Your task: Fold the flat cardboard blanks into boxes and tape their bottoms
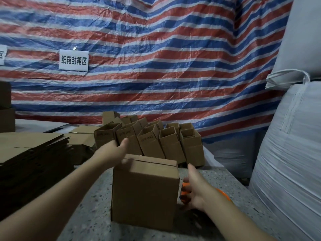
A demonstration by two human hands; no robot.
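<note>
A folded brown cardboard box [145, 192] stands on the speckled table [97, 202], its closed flaps facing up with a seam along the far edge. My left hand [115, 153] rests on the box's far left top corner, fingers partly spread. My right hand [193, 190] is beside the box's right side, wrapped around an orange tape dispenser [185, 189] that is mostly hidden by the hand. A stack of flat cardboard blanks [33, 157] lies at the left.
Several open folded boxes [156, 141] stand in a cluster behind the box in hand. More flat cardboard [83, 136] lies behind the stack. A striped tarp [156, 58] hangs at the back with a white sign [73, 60]. Big white sacks [291, 153] crowd the right.
</note>
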